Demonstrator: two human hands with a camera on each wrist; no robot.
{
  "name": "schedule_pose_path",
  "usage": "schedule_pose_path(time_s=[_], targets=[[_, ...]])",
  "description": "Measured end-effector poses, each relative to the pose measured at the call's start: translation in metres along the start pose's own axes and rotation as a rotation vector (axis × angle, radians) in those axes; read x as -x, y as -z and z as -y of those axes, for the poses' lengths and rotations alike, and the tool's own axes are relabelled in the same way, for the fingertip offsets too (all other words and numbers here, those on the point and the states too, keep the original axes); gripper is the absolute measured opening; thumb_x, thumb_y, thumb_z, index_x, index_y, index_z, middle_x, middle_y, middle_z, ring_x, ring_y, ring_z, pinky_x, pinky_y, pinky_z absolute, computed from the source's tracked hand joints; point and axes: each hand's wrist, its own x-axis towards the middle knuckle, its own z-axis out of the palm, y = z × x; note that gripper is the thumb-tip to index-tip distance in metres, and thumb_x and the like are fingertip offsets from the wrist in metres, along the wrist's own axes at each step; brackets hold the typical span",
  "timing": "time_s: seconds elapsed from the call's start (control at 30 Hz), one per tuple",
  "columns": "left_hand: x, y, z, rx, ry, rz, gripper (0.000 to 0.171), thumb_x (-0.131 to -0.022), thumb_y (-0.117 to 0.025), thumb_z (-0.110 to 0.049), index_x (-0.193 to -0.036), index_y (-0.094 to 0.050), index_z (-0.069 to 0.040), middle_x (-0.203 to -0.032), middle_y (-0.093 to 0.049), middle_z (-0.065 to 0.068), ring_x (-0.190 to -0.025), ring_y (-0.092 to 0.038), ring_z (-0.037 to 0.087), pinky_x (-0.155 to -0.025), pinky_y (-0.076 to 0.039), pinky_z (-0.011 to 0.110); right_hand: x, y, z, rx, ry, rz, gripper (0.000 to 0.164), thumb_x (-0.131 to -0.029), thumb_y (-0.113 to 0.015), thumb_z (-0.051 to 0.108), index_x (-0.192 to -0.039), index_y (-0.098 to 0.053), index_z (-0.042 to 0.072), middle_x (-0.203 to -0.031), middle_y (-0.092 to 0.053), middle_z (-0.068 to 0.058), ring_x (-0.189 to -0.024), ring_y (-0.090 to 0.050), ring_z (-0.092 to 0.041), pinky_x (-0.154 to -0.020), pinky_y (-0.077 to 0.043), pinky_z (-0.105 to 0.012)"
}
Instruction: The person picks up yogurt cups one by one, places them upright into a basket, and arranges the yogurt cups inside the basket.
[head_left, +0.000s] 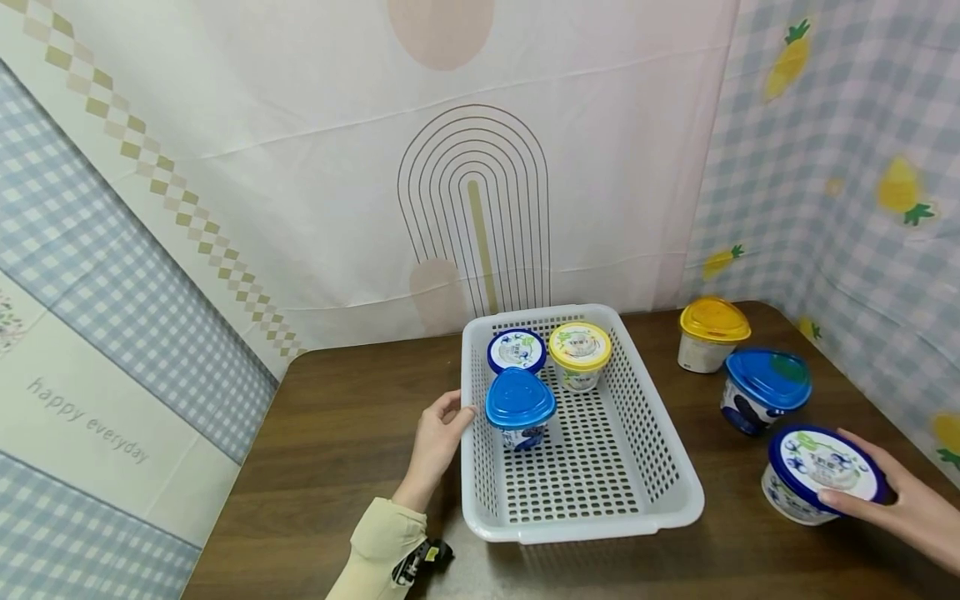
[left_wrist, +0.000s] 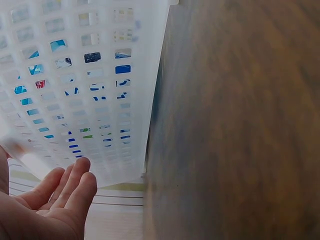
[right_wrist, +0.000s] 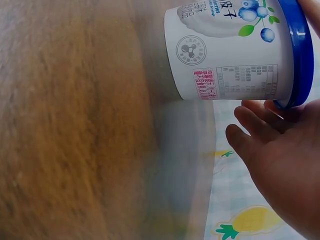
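Observation:
My left hand (head_left: pixel 435 442) grips the left rim of a pale grey perforated plastic basket (head_left: pixel 585 531), the thumb at the rim and the fingers outside the wall. Inside, at the back left, stand a yogurt tub with a dark blue printed lid (head_left: pixel 517 350), one with a yellow printed lid (head_left: pixel 580 346) and one with a shiny bright blue lid (head_left: pixel 521 398). Right of the basket, my right hand (head_left: pixel 911 510) holds a blueberry yogurt tub (head_left: pixel 828 467) around its dark blue lid. The right wrist view shows that tub's printed white side (right_wrist: pixel 230 55) just over the table.
Two more tubs stand on the wooden table (head_left: pixel 352 433) behind the held one: one with a shiny blue lid (head_left: pixel 768 382), one with a yellow lid (head_left: pixel 714 321). Patterned cloth (head_left: pixel 330 208) hangs along the back and both sides.

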Motion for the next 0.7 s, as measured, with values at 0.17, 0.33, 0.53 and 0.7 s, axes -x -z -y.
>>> schedule_pose_path(time_s=[0.17, 0.33, 0.53, 0.7], targets=[[0.0000, -0.0001, 0.0000, -0.005, 0.001, -0.001, 0.036, -0.094, -0.061, -0.005, -0.127, -0.061, 0.010, -0.119, -0.066, 0.026, -0.098, -0.069, 0.027, -0.083, -0.059, 0.039, 0.0021, -0.0029, -0.0026, -0.054, 0.038, -0.022, 0.108, -0.099, -0.062, 0.044, -0.152, 0.017, -0.008, -0.142, -0.002, -0.052, -0.124, -0.012, -0.070, -0.098, -0.013, -0.084], [-0.0001, -0.0001, 0.0004, -0.010, 0.004, 0.000, 0.036, -0.094, -0.061, -0.006, -0.127, -0.061, 0.010, -0.119, -0.066, 0.026, -0.098, -0.069, 0.026, -0.082, -0.059, 0.039, 0.0036, -0.0064, -0.0034, -0.089, 0.053, -0.031, 0.111, -0.098, -0.065, 0.040, -0.152, 0.020, -0.006, -0.144, 0.002, -0.052, -0.125, -0.009, -0.071, -0.098, -0.011, -0.084], [-0.0003, -0.0002, 0.0004, -0.002, 0.000, 0.002, 0.036, -0.094, -0.061, -0.006, -0.127, -0.061, 0.010, -0.120, -0.066, 0.027, -0.098, -0.069, 0.028, -0.083, -0.059, 0.039, 0.0035, -0.0080, -0.0033, -0.097, 0.056, -0.039, 0.111, -0.098, -0.065, 0.039, -0.152, 0.020, -0.006, -0.144, 0.001, -0.051, -0.124, -0.011, -0.069, -0.097, -0.013, -0.084], [-0.0001, -0.0005, 0.0003, -0.002, 0.002, 0.002, 0.036, -0.095, -0.061, -0.006, -0.127, -0.061, 0.010, -0.121, -0.065, 0.027, -0.100, -0.069, 0.030, -0.083, -0.059, 0.041, 0.0042, -0.0085, -0.0034, -0.095, 0.063, -0.045, 0.110, -0.098, -0.066, 0.038, -0.151, 0.018, -0.010, -0.143, -0.001, -0.051, -0.124, -0.013, -0.068, -0.098, -0.013, -0.084]])
